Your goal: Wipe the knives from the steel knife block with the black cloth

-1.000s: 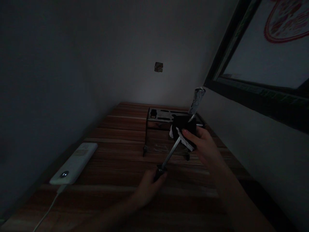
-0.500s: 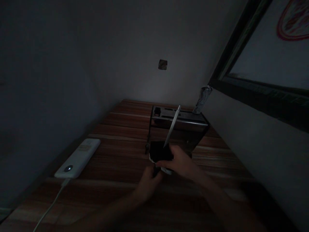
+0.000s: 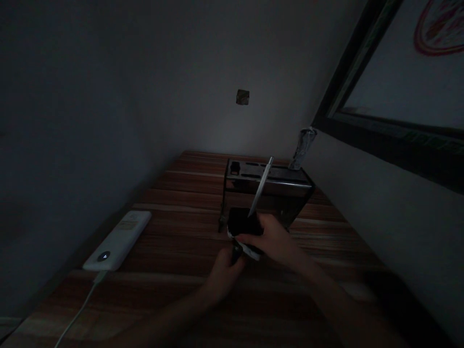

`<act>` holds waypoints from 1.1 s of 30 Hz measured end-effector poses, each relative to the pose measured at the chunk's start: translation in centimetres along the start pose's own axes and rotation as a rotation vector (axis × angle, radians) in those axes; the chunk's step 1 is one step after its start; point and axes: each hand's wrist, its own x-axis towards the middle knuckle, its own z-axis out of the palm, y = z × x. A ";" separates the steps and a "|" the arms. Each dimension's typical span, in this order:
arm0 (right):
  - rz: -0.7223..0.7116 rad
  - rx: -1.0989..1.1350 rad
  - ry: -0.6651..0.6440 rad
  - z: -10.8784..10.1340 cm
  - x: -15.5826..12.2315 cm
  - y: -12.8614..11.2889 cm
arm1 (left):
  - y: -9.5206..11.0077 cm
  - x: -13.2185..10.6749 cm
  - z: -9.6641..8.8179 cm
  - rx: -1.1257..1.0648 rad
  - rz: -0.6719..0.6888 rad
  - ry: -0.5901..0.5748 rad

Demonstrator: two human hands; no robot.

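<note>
On wooden table: power bank, rack. Gripping rod in left hand; pinching black pad, blocking rod's middle, in right hand.

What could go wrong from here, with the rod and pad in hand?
The metal rod juts beyond the black pad and overlaps the rack in view, so its tip might knock the rack, though depth is hard to judge. The right hand grips the pad close to the rod, so a slip of the left hand on the dark handle could jar it. Dim light may make misjudgement likelier.
</note>
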 end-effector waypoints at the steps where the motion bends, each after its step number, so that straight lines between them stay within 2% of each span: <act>1: -0.017 0.003 0.015 -0.2 0.0 0.0 | 0.1 0.0 0.0 0.007 0.007 -0.008; 6: -0.053 0.012 0.093 -1.4 0.0 -0.1 | 0.0 0.1 0.0 0.053 0.046 -0.040; 13: -0.072 0.082 0.218 -4.3 -0.2 -0.9 | 0.3 -0.1 0.1 0.190 0.077 -0.057; 21: -0.063 0.369 0.419 -6.9 -0.9 -0.6 | 0.7 -0.2 0.1 0.254 0.101 -0.135; 25: -0.125 0.438 0.516 -7.5 -1.1 -0.9 | 0.7 -0.1 0.1 0.254 0.123 -0.165; 28: -0.129 0.389 0.595 -7.6 -1.0 -1.0 | 1.0 -0.2 0.2 0.260 0.107 -0.155; 33: -0.103 0.320 0.607 -7.6 -0.9 -0.8 | 1.5 -0.4 0.1 0.246 0.097 -0.163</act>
